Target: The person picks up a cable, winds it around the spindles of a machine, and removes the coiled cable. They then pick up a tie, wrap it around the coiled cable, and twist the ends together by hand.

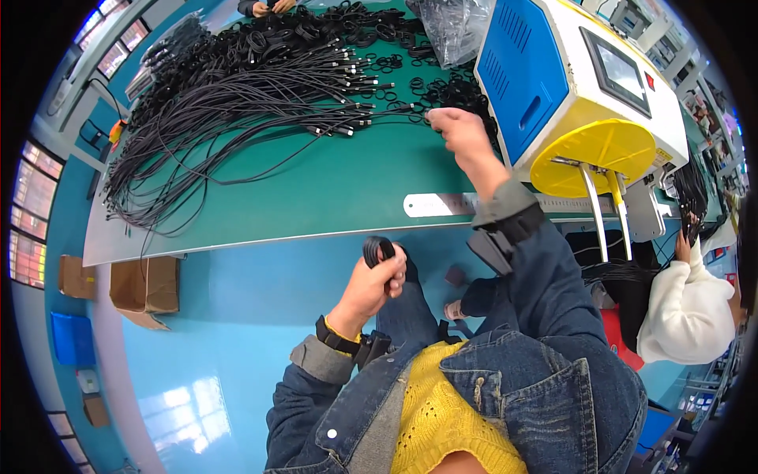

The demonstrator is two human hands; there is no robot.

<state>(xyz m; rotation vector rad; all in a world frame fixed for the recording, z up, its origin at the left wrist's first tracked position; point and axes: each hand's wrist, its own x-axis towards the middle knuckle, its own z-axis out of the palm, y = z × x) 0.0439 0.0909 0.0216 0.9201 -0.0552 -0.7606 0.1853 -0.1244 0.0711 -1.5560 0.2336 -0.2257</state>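
My left hand (373, 283) is closed around a small coil of black cable (379, 251), held below the table's front edge. My right hand (464, 136) reaches over the green table, thumb and fingertips pinched together. Its fingertips are beside small black loops (417, 96) and the ends of the cables; what they hold, if anything, is too small to make out. To the left of this hand lies a long bundle of black cables (229, 99), with light metal connectors (347, 132) at its right end.
A white and blue machine (525, 75) with a yellow disc (592, 158) and two rods stands at right. A steel ruler (434, 205) lies along the front edge. Coiled cables (276, 39) and a clear plastic bag (454, 28) are farther back. Cardboard boxes (146, 288) sit lower left; a person in white (687, 308) works at right.
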